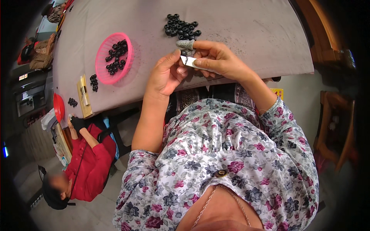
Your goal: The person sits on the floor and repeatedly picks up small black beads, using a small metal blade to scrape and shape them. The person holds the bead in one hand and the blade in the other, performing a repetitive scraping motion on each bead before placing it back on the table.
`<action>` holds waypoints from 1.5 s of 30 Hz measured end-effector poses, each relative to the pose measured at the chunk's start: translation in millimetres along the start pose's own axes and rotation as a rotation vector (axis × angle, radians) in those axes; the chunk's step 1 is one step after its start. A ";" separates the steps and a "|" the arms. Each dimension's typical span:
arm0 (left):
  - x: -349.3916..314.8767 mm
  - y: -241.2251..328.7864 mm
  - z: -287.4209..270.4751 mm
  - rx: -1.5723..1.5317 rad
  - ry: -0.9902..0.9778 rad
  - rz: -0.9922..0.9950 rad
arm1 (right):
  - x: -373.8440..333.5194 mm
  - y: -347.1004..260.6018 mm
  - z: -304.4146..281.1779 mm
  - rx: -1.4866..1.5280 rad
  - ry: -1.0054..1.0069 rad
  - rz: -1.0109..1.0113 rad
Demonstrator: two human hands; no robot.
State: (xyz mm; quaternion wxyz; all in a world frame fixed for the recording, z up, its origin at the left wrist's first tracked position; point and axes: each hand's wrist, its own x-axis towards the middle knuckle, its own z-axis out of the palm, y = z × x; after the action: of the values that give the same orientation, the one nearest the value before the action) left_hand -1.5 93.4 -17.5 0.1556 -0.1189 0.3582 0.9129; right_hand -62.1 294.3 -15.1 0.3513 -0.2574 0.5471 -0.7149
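Note:
My right hand (217,59) grips a small metal blade (191,63) and wears a grey finger cot (185,44) on the index fingertip. My left hand (165,75) is curled beside it, its thumb and fingers meeting the blade's tip around something tiny that I cannot make out. Just beyond both hands lies a pile of small black rubber rings (182,28) on the grey table (239,27).
A pink plastic basket (103,71) holding several black rings sits to the left. More black rings (93,82) lie by a yellow block (83,95). A red bowl (58,107) sits at the table corner, where a person in red (90,163) works. A wooden chair (335,127) stands right.

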 end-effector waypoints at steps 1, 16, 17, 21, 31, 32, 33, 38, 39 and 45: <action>0.1 -0.7 0.7 -0.025 -0.016 -0.019 | -0.6 -1.9 0.8 -0.006 0.002 0.005; -1.4 -1.1 -3.5 -0.102 -0.080 -0.070 | -0.8 -5.3 -0.4 0.019 -0.045 0.023; -1.8 -1.0 -3.1 -0.103 -0.076 -0.073 | -1.0 -5.3 -0.6 0.025 -0.043 0.021; -1.6 -0.5 -4.6 -0.104 -0.100 -0.071 | -1.9 -6.2 0.9 0.043 -0.033 0.014; -2.6 -3.3 -3.2 -0.077 -0.141 -0.032 | -0.6 -1.0 -1.8 0.043 -0.027 0.010; -2.4 -3.6 -3.3 -0.074 -0.151 -0.025 | -1.1 -2.5 -2.1 0.036 -0.031 0.023; -1.9 -4.0 -3.8 -0.082 -0.159 -0.027 | -1.5 -5.2 -2.6 0.027 -0.035 0.037; -0.2 -5.5 -6.9 -0.103 -0.189 -0.030 | -1.6 -6.4 -2.0 0.012 -0.025 0.015; -0.6 -4.9 -6.8 -0.099 -0.182 -0.038 | -2.0 -7.0 -0.5 0.008 -0.013 0.020; -3.8 -5.6 -7.5 -0.104 -0.173 -0.040 | -1.2 -4.1 -3.9 -0.021 0.013 0.066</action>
State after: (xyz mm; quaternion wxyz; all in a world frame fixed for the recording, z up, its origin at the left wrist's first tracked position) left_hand 4.9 91.4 -25.0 0.1978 -0.0549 0.2932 0.9337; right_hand -65.1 298.2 -12.2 0.3682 -0.2381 0.5650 -0.6989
